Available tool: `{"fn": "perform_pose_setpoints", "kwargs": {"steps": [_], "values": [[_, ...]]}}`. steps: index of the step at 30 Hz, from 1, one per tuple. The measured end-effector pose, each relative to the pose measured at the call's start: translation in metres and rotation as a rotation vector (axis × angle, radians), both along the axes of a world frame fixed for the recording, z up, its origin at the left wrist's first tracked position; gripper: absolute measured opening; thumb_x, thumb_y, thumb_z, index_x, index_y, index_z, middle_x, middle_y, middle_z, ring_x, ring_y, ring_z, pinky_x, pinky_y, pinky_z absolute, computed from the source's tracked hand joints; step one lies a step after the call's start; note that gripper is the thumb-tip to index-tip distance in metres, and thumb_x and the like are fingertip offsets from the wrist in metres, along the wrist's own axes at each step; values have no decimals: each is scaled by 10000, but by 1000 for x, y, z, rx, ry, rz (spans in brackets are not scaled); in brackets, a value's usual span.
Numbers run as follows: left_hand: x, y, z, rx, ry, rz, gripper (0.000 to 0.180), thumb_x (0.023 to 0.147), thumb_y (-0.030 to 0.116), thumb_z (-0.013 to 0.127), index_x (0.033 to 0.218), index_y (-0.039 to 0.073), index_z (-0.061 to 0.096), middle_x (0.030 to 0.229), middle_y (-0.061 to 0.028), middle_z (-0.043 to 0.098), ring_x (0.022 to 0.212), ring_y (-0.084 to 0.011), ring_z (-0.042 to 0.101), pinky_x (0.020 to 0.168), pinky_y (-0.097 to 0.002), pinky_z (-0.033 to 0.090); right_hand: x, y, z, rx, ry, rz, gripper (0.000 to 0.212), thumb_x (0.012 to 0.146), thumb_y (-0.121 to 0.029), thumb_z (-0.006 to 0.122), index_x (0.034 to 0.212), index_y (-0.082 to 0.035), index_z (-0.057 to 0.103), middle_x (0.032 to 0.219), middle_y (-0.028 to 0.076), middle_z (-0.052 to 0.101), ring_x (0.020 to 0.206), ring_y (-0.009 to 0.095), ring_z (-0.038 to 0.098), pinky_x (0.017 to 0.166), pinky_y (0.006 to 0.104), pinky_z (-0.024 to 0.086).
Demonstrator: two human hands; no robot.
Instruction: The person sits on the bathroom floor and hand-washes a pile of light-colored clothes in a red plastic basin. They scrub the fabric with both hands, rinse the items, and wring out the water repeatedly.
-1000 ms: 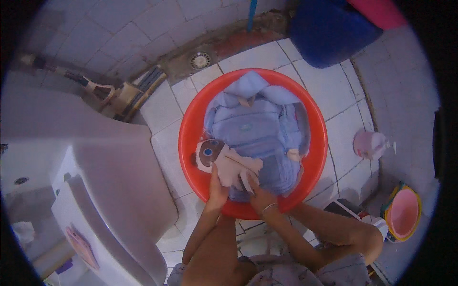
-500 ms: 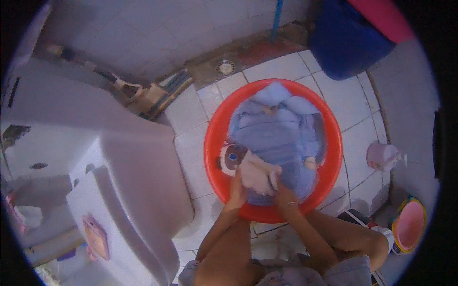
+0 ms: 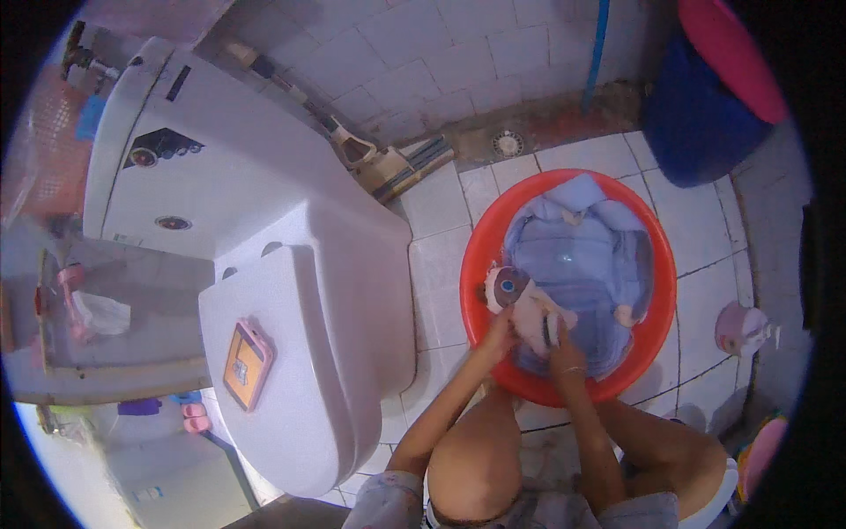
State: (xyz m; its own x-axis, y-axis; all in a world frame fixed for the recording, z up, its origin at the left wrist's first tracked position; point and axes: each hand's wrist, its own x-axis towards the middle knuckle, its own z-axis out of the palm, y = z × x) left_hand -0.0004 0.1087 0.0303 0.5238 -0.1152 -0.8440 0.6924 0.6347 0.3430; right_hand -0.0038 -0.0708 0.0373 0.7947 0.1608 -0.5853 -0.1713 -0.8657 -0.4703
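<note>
My left hand [image 3: 498, 337] is closed on a pale pinkish plush toy [image 3: 530, 323], just below its dark patch with a round blue eye. At the toy's lower end, the fingers of my right hand [image 3: 567, 358] are closed too. A narrow black-and-white strip [image 3: 552, 329] shows beside them; whether it belongs to the toy I cannot tell. Both hands work over the near left part of a round red basin [image 3: 664, 291]. Soaking in the basin's water is a bulky light-blue cloth item [image 3: 564, 256], which spreads under the toy.
To the left stands a white toilet [image 3: 352, 256] with a pink-cased phone [image 3: 248, 365] on its closed lid. A floor brush [image 3: 410, 167] and a drain [image 3: 508, 144] lie near the far wall. A dark blue bin [image 3: 701, 110] stands far right, a pinkish container [image 3: 738, 329] right.
The view has swung left, so the basin sits further right and more of the toilet shows. Both hands keep hold of the plush toy in nearly the same place in the basin.
</note>
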Motion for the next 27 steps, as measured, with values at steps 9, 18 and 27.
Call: {"fn": "perform_pose_setpoints", "kwargs": {"steps": [9, 18, 27], "values": [[-28, 17, 34, 1568, -1020, -771, 158, 792, 161, 529, 850, 21, 572, 768, -205, 573, 759, -319, 586, 644, -399, 454, 0, -33, 30, -117, 11, -107, 588, 744, -228, 537, 1306, -209, 366, 934, 252, 576, 872, 404, 556, 756, 477, 436], [-3, -12, 34, 1615, -1121, -1146, 158, 770, 88, 467, 847, 0, 574, 738, -161, 595, 716, -330, 593, 623, -392, 485, -25, -78, -41, 65, -264, -124, 672, 713, -180, 577, 1327, -126, 309, 1039, 286, 482, 937, 431, 508, 777, 470, 433], [2, -12, 73, 1712, -1300, -1283, 480, 727, 82, 539, 1194, 190, 501, 1271, -117, 412, 1170, -343, 395, 939, -345, 379, -15, -72, -17, 101, -260, -319, 680, 688, -235, 619, 1296, -64, 367, 1171, 285, 432, 1092, 405, 417, 947, 430, 328]]}}
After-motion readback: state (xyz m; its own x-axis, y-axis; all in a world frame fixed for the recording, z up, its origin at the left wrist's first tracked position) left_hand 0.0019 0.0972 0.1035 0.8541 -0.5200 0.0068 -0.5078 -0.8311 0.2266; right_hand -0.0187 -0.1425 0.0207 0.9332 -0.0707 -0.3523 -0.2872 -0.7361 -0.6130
